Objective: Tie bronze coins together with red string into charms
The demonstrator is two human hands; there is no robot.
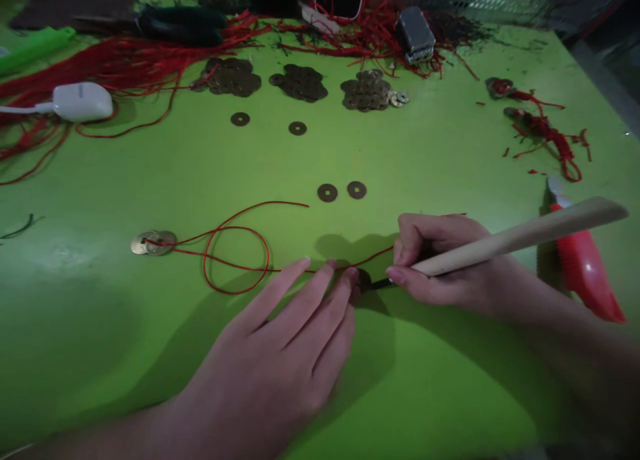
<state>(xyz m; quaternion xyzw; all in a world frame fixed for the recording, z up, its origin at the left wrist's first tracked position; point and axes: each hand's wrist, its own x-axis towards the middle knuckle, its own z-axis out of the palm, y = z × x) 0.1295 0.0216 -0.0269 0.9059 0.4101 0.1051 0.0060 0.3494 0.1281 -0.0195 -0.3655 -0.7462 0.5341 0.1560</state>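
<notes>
My left hand [290, 340] lies flat on the green table, fingers spread. Its fingertips rest over a red cord [240, 228] and on the edge of a dark coin [363, 279]. My right hand [445, 260] grips a tool with a long pale handle [530, 237] like a pen. The tool's thin dark tip touches or nearly touches that coin; I cannot tell which. The cord makes a loop left of my hands. At its left end it passes through a few overlapping brass-coloured coins [159, 242]. Two dark coins [327, 193] with square holes lie just beyond my fingers.
Coin piles [300, 83] line the back, near red cord bundles [130, 60], dark-handled pliers [180, 25] and a metallic block [415, 35]. A white plug on a cable [83, 102] lies left. At right are knotted red cords [547, 133] and a red-handled cutter [590, 273].
</notes>
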